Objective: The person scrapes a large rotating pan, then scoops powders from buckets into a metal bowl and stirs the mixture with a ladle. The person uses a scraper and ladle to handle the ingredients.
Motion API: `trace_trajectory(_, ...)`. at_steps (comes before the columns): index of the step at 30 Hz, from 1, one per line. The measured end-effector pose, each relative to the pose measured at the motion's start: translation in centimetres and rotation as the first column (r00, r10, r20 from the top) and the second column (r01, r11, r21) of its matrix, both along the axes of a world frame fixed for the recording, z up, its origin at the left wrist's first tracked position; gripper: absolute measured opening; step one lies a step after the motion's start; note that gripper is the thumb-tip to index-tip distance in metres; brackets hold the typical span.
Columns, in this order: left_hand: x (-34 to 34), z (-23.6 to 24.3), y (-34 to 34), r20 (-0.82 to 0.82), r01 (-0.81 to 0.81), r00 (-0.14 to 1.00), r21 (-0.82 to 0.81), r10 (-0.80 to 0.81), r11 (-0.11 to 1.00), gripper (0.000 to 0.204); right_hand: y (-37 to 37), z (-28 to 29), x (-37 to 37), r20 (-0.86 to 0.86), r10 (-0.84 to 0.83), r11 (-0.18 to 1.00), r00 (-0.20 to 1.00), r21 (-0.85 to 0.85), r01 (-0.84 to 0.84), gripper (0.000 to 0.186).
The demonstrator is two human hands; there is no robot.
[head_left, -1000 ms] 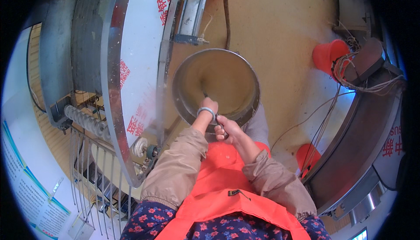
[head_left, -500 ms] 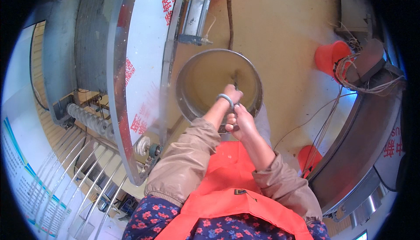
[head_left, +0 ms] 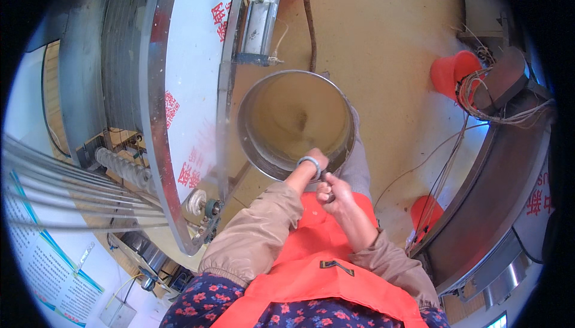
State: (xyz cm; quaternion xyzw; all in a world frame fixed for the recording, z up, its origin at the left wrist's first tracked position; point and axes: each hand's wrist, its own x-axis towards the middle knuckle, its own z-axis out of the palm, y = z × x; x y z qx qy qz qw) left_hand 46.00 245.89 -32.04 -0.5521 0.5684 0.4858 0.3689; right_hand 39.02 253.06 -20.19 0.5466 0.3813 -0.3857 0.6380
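Note:
A wide round metal pot [head_left: 244, 142] filled with cloudy yellow-brown liquid [head_left: 281, 109] stands before me, close against my legs. My left hand [head_left: 314, 160], with a pale bangle on its wrist, is closed over the pot's near rim. Just below and to its right, my right hand [head_left: 337, 189] is also closed, on the near side of the rim. Both fists grip one thin dark handle [head_left: 324, 176], mostly hidden by the fingers. A dark blurred patch shows in the middle of the liquid; the handle's lower end cannot be made out there.
At left stands a large machine with a metal-edged panel [head_left: 194, 70], a roller [head_left: 123, 166] and blurred metal bars [head_left: 90, 199]. A hose [head_left: 309, 23] reaches the pot's far side. Red buckets [head_left: 444, 76] and a curved metal trough [head_left: 479, 202] with loose cables are at right.
Both hands have moved toward me, to the pot's near rim, still closed. The dark tool end, visible in the liquid before, is now a blur. The view has shifted slightly.

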Motion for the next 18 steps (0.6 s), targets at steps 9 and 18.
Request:
trace_trajectory(9, 0.7, -1.5, -9.0, -0.274, -0.332, 0.926, -0.263, 0.260, 0.906, 0.022, -7.9, -0.3, 0.6, -0.183, 0.135, 0.923, 0.974, -0.334, -0.191, 0.010)
trace_trajectory(18, 5.2, -0.9, -0.9, 0.134, -0.020, 0.990, -0.104, 0.034, 0.994, 0.028, 0.2, -2.1, 2.8, 0.126, 0.160, 0.964, 0.979, -0.235, -0.127, 0.013)
